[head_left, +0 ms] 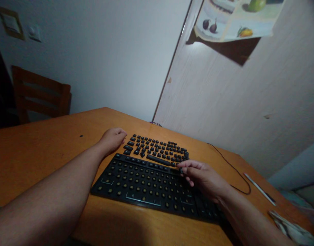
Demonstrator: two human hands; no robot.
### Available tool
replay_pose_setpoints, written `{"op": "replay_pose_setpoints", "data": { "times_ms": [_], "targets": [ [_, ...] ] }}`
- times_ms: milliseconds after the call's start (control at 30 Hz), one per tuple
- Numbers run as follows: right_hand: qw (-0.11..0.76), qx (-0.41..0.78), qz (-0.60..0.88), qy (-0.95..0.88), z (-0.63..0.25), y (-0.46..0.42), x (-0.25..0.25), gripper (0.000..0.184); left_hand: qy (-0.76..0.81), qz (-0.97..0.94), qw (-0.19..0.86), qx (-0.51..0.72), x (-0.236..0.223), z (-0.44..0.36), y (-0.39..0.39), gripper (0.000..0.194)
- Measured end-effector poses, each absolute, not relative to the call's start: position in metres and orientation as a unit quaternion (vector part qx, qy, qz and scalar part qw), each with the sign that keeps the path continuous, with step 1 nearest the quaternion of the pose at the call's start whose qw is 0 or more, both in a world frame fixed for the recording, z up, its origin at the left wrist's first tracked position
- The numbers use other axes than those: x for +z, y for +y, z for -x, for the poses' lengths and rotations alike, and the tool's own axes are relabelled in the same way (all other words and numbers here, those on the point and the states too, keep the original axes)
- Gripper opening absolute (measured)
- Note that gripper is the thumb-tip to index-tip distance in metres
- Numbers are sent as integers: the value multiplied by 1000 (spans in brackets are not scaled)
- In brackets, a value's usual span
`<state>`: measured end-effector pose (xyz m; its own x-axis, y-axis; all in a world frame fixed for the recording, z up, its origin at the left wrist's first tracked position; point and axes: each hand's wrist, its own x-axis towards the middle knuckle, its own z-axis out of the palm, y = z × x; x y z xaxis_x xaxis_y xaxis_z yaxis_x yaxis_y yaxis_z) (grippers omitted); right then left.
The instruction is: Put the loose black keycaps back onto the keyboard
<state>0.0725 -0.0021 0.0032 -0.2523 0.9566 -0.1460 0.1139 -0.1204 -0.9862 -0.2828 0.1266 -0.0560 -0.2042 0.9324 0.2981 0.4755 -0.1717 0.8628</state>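
A black keyboard (pixel 151 184) lies on the table, most of its main key area stripped down to bare key posts. Behind it, loose black keycaps (pixel 157 147) are laid out in rows, a long space bar (pixel 159 160) among them. My right hand (pixel 201 176) is over the keyboard's far right part, thumb and fingers pinching a small black keycap (pixel 181 170). To the left of the loose keycaps, my left hand (pixel 113 139) rests on the table with its fingers curled closed. Whatever may be inside it is hidden.
The wooden table (pixel 56 147) meets the wall at the back. One small black piece (pixel 81 136) lies far left. On the right are a dark cable (pixel 239 171), a thin white-and-black tool (pixel 260 189) and a cloth (pixel 287 225). A wooden chair (pixel 41 95) stands beyond.
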Motion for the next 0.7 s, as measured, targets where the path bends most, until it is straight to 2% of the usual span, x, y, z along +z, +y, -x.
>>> {"op": "replay_pose_setpoints", "data": {
  "times_ms": [700],
  "targets": [
    [386,597,479,-515,-72,0,0,20,601,-589,230,489,-57,283,127,26]
  ]
}}
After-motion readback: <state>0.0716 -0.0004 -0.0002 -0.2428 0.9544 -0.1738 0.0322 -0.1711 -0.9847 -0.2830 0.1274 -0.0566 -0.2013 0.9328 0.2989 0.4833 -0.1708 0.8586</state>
